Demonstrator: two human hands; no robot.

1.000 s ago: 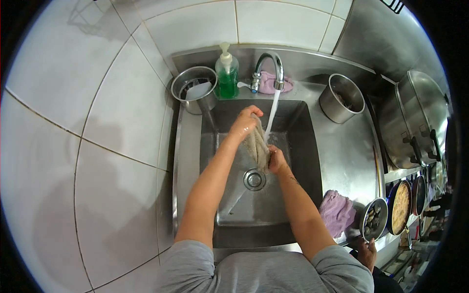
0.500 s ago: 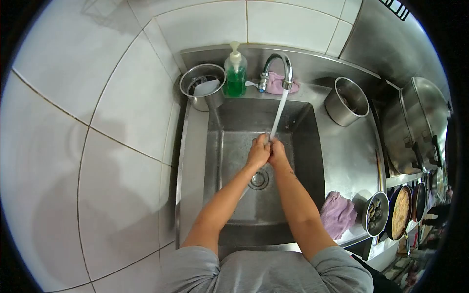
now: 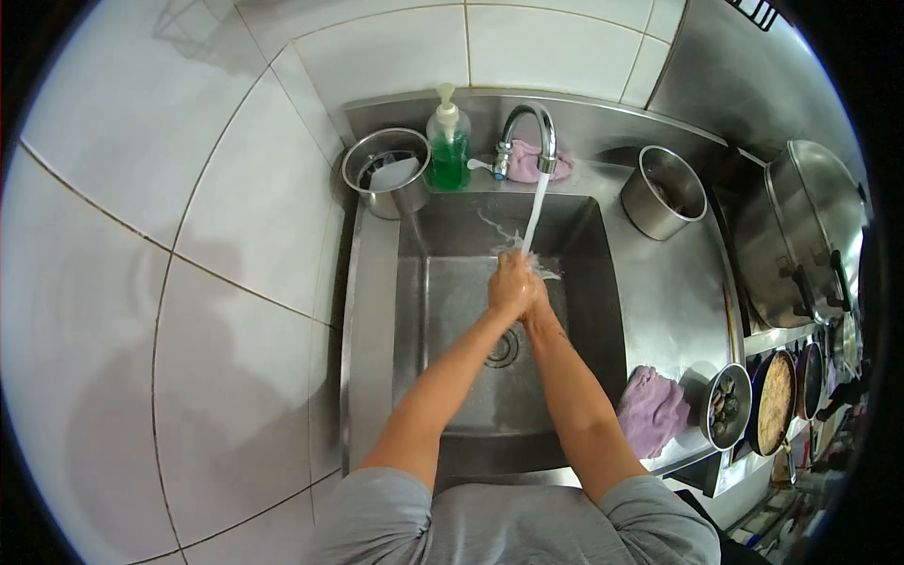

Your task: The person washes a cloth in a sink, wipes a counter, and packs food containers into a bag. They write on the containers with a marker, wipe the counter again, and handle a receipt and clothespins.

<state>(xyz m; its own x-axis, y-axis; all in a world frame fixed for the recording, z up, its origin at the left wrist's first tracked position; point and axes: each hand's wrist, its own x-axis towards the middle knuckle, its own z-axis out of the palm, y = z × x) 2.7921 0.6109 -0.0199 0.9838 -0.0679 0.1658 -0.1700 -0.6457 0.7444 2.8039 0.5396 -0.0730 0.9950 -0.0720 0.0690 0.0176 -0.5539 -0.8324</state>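
Observation:
My left hand (image 3: 509, 283) is clasped over my right hand (image 3: 539, 299) under the running water (image 3: 535, 215). The left fingers look closed round the right hand, while the right fingers are mostly hidden beneath. Water splashes off both hands to the sides. The chrome faucet (image 3: 529, 110) pours from just beyond them. Below lies the steel sink (image 3: 452, 377), its drain (image 3: 502, 350) partly covered by my left wrist. No object shows between the palms.
Behind the sink stand a steel pot (image 3: 384, 196), a green soap bottle (image 3: 448, 155) and a pink cloth (image 3: 556, 168). On the right are another steel pot (image 3: 662, 209), a purple cloth (image 3: 652, 411), a bowl of shellfish (image 3: 725, 410), a pan (image 3: 775, 403) and a large pot (image 3: 791, 240).
My hands have come together more tightly, the left sliding over the right. Water now splashes outward where the stream strikes them. The view has shifted slightly.

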